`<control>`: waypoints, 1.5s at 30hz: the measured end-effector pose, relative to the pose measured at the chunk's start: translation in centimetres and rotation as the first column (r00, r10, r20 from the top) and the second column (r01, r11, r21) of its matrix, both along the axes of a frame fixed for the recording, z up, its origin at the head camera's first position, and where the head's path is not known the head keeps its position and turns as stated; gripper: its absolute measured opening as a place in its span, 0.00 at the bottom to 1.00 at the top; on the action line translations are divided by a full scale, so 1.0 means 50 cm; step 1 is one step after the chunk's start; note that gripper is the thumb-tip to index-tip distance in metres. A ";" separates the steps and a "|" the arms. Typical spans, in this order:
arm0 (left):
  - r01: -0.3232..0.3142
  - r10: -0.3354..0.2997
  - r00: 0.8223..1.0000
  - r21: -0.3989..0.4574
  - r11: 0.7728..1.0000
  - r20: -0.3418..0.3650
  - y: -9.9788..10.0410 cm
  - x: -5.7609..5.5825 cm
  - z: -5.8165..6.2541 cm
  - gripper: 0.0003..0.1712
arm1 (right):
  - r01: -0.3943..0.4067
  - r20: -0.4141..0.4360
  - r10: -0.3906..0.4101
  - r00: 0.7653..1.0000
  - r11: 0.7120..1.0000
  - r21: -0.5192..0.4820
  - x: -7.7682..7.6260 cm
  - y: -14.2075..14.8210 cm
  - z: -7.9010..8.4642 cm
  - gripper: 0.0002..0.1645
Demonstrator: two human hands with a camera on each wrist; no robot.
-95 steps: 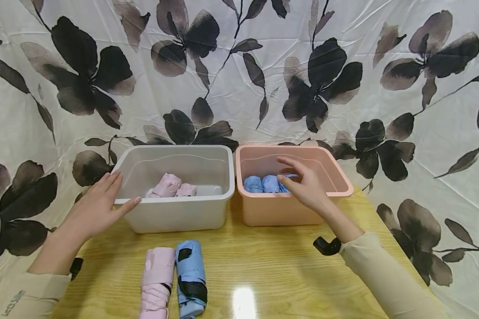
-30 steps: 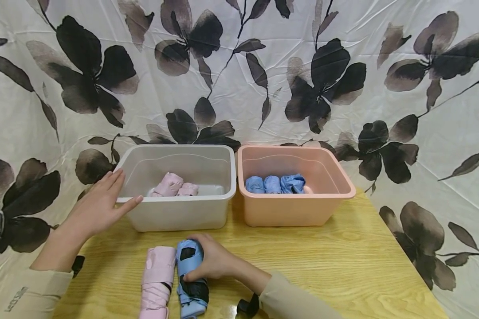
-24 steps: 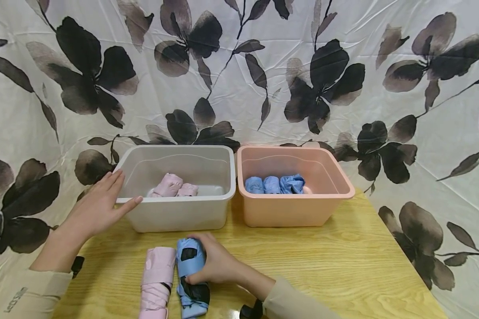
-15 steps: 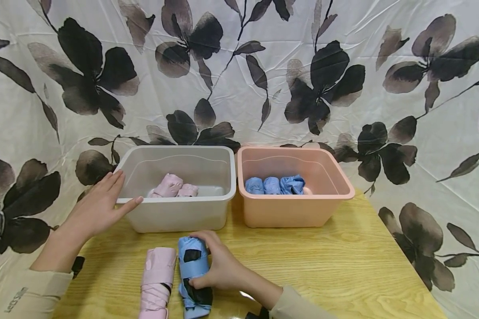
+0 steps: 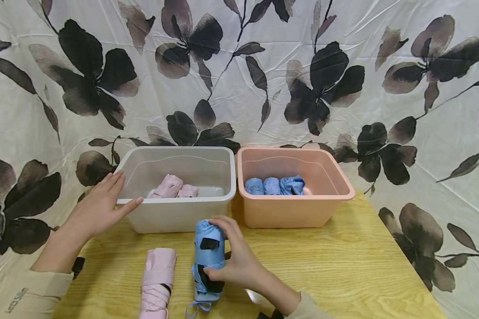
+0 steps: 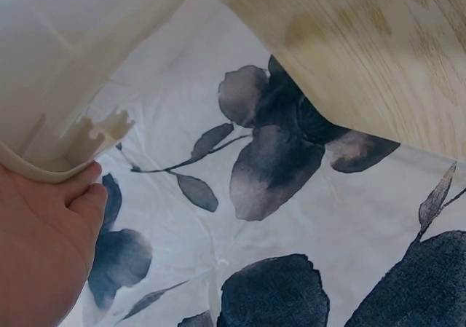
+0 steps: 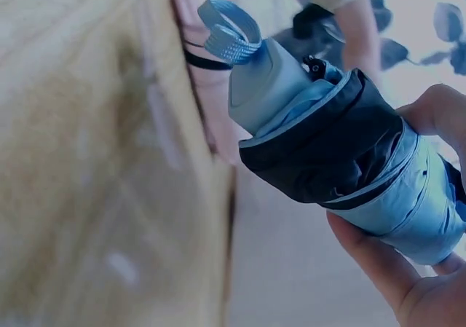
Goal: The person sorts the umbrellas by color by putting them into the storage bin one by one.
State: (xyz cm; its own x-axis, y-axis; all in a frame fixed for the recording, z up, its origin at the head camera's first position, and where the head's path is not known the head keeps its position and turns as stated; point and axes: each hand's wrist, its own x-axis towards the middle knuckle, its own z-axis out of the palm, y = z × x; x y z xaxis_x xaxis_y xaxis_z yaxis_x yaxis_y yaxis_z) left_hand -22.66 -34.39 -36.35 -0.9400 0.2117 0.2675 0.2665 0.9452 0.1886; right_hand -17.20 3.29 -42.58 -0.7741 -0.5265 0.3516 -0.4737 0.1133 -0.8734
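In the head view, my right hand (image 5: 243, 261) grips a folded blue umbrella (image 5: 209, 254) with black patches, held above the table in front of the bins. The right wrist view shows the umbrella's pale handle (image 7: 266, 87) and loop strap, with thumb and fingers round the body. My left hand (image 5: 92, 210) rests on the left rim of a grey-white bin (image 5: 179, 217), fingers extended. A folded pink umbrella (image 5: 157, 279) lies on the table, left of the blue one. Pink rolled umbrellas (image 5: 169, 186) lie inside the grey-white bin.
Beside the grey-white bin stands a peach bin (image 5: 287, 215), where several blue rolled bundles (image 5: 271, 186) lie in a row. Both bins stand on a wood-grain table (image 5: 343, 266), against a flower-printed cloth (image 5: 239, 79).
My right hand has gone from the peach bin to the blue umbrella, gripped it and lifted it off the table, away from the pink one. The left hand has stayed at the rim.
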 end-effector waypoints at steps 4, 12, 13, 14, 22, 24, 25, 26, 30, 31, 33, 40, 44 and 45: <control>-0.002 0.002 1.000 -0.001 1.000 0.002 -0.001 0.000 -0.002 0.55 | 0.027 -0.035 -0.029 0.999 0.998 -0.059 -0.003 0.022 0.018 0.62; -0.007 0.007 1.000 -0.002 1.000 0.015 -0.003 0.003 -0.003 0.55 | 0.128 -0.185 -0.157 0.970 0.979 -0.158 -0.027 0.076 0.054 0.61; -0.007 0.007 1.000 -0.003 1.000 0.014 -0.004 0.003 -0.003 0.55 | 0.147 -0.215 -0.181 0.960 0.976 -0.163 -0.031 0.084 0.059 0.61; -0.007 0.007 1.000 -0.003 1.000 0.014 -0.004 0.003 -0.003 0.55 | 0.159 -0.233 -0.197 0.952 0.972 -0.173 -0.036 0.093 0.064 0.61; -0.009 0.009 1.000 -0.013 1.000 0.019 -0.003 0.003 0.002 0.55 | 0.223 -0.282 -0.295 0.913 0.939 -0.261 -0.069 0.167 0.104 0.63; -0.009 0.009 1.000 -0.008 1.000 0.021 -0.001 0.004 0.004 0.55 | 0.245 -0.256 -0.320 0.912 0.927 -0.284 -0.075 0.188 0.116 0.64; -0.009 0.010 1.000 -0.007 1.000 0.021 -0.001 0.004 0.005 0.55 | 0.261 -0.244 -0.336 0.910 0.920 -0.292 -0.079 0.198 0.121 0.64; -0.010 0.010 1.000 -0.005 1.000 0.022 0.000 0.005 0.005 0.55 | 0.276 -0.233 -0.350 0.907 0.913 -0.300 -0.082 0.208 0.128 0.64; -0.009 0.009 1.000 -0.003 1.000 0.018 0.001 0.006 0.008 0.55 | 0.313 -0.182 -0.388 0.904 0.888 -0.338 -0.095 0.251 0.153 0.64; -0.009 0.009 1.000 -0.002 1.000 0.017 0.001 0.006 0.008 0.55 | 0.320 -0.174 -0.396 0.902 0.881 -0.349 -0.098 0.261 0.160 0.64; -0.007 0.007 1.000 -0.001 1.000 0.016 0.001 0.006 0.009 0.55 | 0.340 -0.156 -0.417 0.895 0.867 -0.363 -0.106 0.283 0.174 0.63; -0.007 0.007 1.000 -0.006 1.000 0.019 0.001 0.003 0.007 0.55 | 0.423 -0.076 -0.490 0.868 0.813 -0.400 -0.141 0.358 0.221 0.63; -0.007 0.007 1.000 -0.002 1.000 0.021 0.001 0.002 0.006 0.55 | 0.535 -0.077 -0.585 0.808 0.781 -0.322 -0.169 0.397 0.241 0.63; -0.006 0.006 1.000 -0.002 1.000 0.020 0.001 0.001 0.005 0.55 | 0.566 -0.088 -0.610 0.787 0.772 -0.288 -0.177 0.407 0.244 0.63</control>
State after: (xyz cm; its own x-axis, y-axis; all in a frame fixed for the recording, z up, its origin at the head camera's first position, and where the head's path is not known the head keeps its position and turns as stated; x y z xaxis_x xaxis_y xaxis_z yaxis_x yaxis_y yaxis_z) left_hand -22.59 -34.34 -36.10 -0.9465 0.2063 0.2482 0.2568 0.9472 0.1921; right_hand -26.08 23.64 -30.37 -0.8219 0.1278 0.5551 -0.5218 0.2217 -0.8237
